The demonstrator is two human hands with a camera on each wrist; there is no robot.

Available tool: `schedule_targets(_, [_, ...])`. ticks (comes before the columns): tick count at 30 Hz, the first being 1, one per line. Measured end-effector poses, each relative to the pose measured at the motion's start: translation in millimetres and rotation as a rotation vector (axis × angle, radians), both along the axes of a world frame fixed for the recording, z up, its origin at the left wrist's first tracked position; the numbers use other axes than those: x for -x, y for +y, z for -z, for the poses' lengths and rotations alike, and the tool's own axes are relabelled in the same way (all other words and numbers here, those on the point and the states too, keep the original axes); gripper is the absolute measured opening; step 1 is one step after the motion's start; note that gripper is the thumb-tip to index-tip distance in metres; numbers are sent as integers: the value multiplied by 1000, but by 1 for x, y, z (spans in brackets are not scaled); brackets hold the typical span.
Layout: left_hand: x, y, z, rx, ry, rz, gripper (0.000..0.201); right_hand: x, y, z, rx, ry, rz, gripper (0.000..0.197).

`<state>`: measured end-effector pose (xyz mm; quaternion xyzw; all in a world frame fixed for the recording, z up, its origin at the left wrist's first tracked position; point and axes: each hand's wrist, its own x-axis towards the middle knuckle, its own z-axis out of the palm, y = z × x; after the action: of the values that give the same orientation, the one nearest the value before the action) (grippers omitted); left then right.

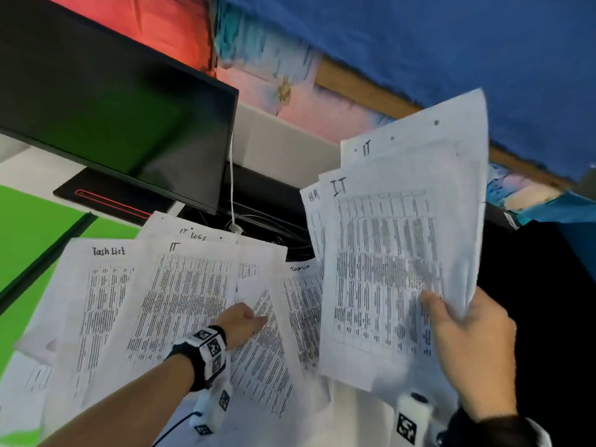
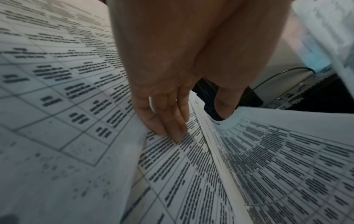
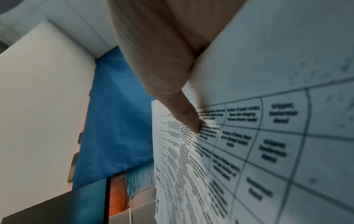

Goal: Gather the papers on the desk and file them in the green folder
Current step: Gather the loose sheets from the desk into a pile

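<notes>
Loose papers (image 1: 180,295) — light, limp, slippery — fanned across the desk's middle; lift by edges. Left hand (image 1: 240,322) flat, fingers straight, pressing them. Right hand (image 1: 467,343) pinches raised sheaf (image 1: 396,240). Green folder (image 1: 29,240) at left edge.

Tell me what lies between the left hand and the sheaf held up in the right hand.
In the head view, two overlapping printed sheets lie on the desk between the left hand and the raised sheaf gripped by the right hand.

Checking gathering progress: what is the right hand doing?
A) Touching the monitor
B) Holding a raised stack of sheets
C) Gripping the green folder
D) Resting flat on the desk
B: the right hand grips a raised stack of sheets, thumb on the front page.
</notes>
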<state>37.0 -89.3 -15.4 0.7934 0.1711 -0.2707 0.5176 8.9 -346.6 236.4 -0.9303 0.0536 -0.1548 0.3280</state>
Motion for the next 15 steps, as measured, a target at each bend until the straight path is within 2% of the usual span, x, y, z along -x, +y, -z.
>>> schedule_targets(5, [-8, -14, 6, -2, 68, -14, 45, -6, -7, -17, -116, -122, 37, 13])
schedule_targets(8, [-15, -34, 0, -50, 89, -107, 42, -12, -13, -11, -269, -80, -32, 21])
schedule_targets(10, [-20, -46, 12, -99, 52, -122, 37, -21, -15, 11, -372, 68, -90, 19])
schedule_targets(12, [-35, -56, 56, -75, 82, -89, 26, -31, -21, 48, -489, 295, -90, 21])
schedule_targets(13, [-34, -60, 56, -23, 107, -107, 18, -35, -24, 68, -559, 407, -76, 26])
schedule_targets(14, [-28, -60, 35, 83, 112, -165, 18, -35, -30, 93, -640, 514, -38, 40])
schedule_targets(15, [-24, -60, 19, 187, 114, -221, 20, -35, -34, 111, -704, 597, 24, 63])
